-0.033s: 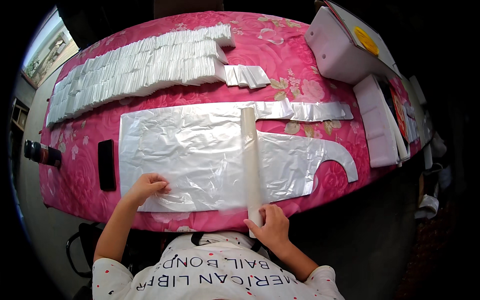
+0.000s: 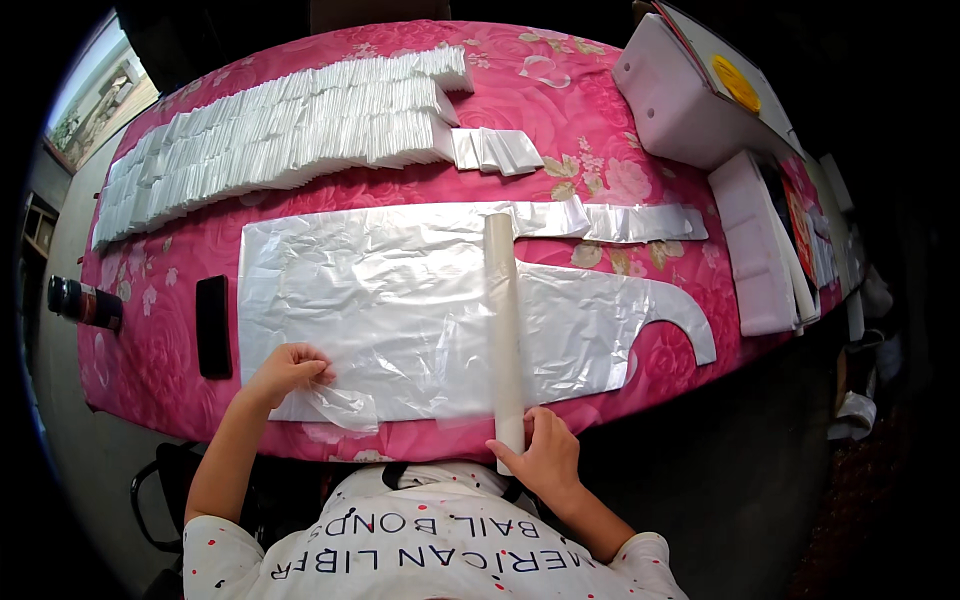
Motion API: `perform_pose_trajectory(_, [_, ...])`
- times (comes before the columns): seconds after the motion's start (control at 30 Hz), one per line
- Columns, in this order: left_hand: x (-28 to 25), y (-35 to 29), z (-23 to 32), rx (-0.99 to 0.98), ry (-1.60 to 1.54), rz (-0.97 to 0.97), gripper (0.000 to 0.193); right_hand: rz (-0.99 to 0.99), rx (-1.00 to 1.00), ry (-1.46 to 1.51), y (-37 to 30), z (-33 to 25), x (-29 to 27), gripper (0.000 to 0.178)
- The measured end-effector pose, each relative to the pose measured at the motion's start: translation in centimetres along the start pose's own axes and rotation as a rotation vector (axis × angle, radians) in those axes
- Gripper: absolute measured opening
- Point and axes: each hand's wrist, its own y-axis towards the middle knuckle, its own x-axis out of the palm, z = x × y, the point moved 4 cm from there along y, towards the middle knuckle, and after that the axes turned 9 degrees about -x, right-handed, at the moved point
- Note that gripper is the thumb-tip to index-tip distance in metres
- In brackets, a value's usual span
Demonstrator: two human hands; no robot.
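A stack of thin white plastic aprons (image 2: 400, 300) lies flat before me, its curved neck end to the right. My left hand (image 2: 292, 372) is closed in a pinch at the near left part of the top sheet, whose near corner is raised and crumpled beside the fingers. Across the aprons rests a long pale tube (image 2: 503, 320), pointing away from me. The fingers and thumb of my right hand (image 2: 540, 450) grip its near end, which reaches past the table's front edge. A strip of folded plastic (image 2: 645, 222) lies along the far right of the stack.
Rows of folded white plastic bundles (image 2: 290, 135) fill the far left, with a few loose folded pieces (image 2: 495, 151) beside them. A black phone (image 2: 213, 328) and a dark jar (image 2: 86, 304) lie at left. White foam boxes (image 2: 670, 105) stand at right on the pink floral tablecloth (image 2: 600, 60).
My left hand has shifted slightly up, and the sheet's near corner by it now stands more raised and crumpled. The tube and my right hand have hardly moved.
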Motion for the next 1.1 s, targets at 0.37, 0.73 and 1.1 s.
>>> perform_pose_trajectory(0.37, [1.9,-3.8,6.6,0.621,1.268,0.848,0.031,-0.198,0.137,0.078,-0.2,2.1,1.8,0.048])
perform_pose_trajectory(0.73, [21.1,3.3,5.6,1.052,0.797,0.265,0.052,-0.241,0.153,0.123,-0.3,2.4,1.7,0.048])
perform_pose_trajectory(1.1, [22.3,4.5,3.9,0.933,1.163,0.380,0.064,-0.216,-0.007,0.202,8.5,2.5,-1.3,0.060])
